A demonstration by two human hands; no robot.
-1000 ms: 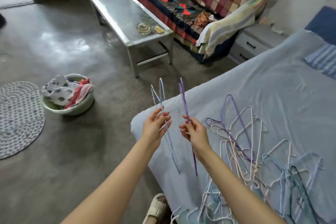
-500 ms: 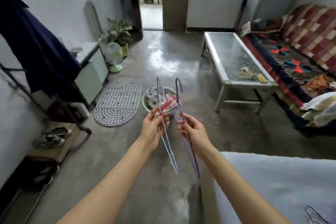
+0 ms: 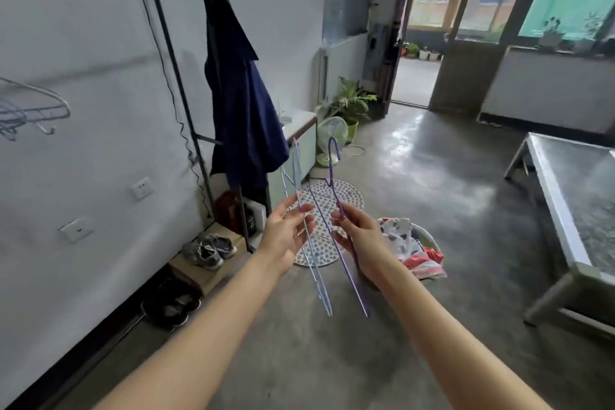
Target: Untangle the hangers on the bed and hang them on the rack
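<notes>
L hand (image 3: pixel 286 230) pinches blue hanger (image 3: pixel 311 253); R hand (image 3: pixel 361 236) grips purple hanger (image 3: pixel 346 253).

The hanger (image 3: pixel 312 253) in the left hand (image 3: pixel 286 236) is light blue, and the hanger (image 3: pixel 346 243) in the right hand (image 3: pixel 362 243) is purple. Above the left hand hangs a dark navy garment (image 3: pixel 239 103) on a black rack (image 3: pixel 173 53). Behind the hands lies a white mat (image 3: pixel 346 196) with grey dots. Just right of the right hand, the cloth (image 3: pixel 399 236) in the basin is white with dark spots, beside red fabric (image 3: pixel 429 260).
</notes>
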